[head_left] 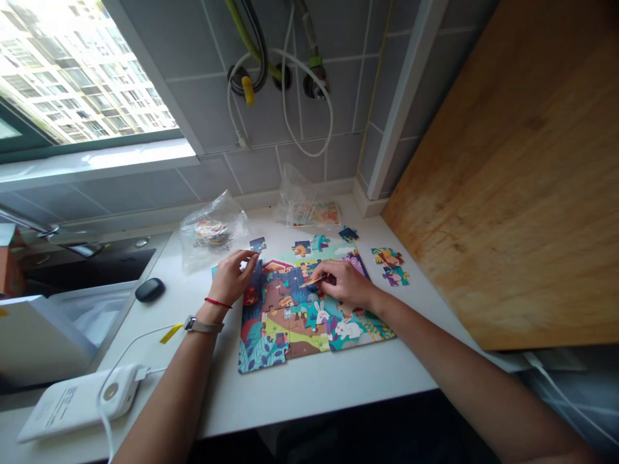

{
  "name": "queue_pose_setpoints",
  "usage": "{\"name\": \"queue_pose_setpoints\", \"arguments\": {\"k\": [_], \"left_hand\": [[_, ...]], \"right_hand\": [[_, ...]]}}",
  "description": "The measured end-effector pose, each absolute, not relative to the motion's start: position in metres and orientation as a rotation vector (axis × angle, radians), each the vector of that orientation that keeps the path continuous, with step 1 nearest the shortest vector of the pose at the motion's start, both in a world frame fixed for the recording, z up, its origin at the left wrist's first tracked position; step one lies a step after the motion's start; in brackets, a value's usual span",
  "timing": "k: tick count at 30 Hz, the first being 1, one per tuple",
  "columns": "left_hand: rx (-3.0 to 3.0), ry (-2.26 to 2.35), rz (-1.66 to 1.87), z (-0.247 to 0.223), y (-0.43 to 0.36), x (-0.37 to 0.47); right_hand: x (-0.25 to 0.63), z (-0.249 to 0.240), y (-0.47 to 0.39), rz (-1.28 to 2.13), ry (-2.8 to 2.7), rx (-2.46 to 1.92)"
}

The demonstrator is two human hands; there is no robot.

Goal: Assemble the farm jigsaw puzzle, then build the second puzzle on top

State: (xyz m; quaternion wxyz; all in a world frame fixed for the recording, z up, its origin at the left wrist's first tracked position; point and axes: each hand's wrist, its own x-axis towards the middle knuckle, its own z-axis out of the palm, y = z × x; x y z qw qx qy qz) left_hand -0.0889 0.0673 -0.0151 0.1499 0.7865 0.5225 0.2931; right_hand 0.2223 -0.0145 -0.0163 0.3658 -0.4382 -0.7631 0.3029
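Observation:
A colourful jigsaw puzzle (309, 341) with rabbits and plants lies on the white counter, most of its pieces joined. My right hand (345, 283) is over its middle, pinching a puzzle piece (312, 281) seen nearly edge-on, held tilted. At the puzzle's upper left corner, my left hand (233, 274) has its fingers bent and the tips close to the thumb; whatever lies between them, if anything, is hidden. Just beyond those fingertips is a loose dark blue piece (258, 245). An orange piece (302, 249) and a teal piece (320, 243) lie along the far edge.
More loose pieces (391, 265) lie right of the puzzle, and a dark one (348, 234) behind it. A clear bag of pieces (213, 232) and a picture card (326, 214) are farther back. A black mouse (149, 290), white power bank (80, 399) and sink (111, 261) are left; a wooden panel (522, 180) stands right.

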Motion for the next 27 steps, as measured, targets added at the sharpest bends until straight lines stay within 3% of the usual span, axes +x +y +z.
{"name": "queue_pose_setpoints", "arguments": {"k": [19, 27], "left_hand": [[2.151, 1.672, 0.997, -0.013, 0.064, -0.082], [2.123, 1.654, 1.033, -0.014, 0.064, -0.080]], "right_hand": [[0.223, -0.019, -0.014, 0.750, -2.004, -1.159], [0.256, -0.027, 0.008, 0.301, -1.626, -1.416]]}}
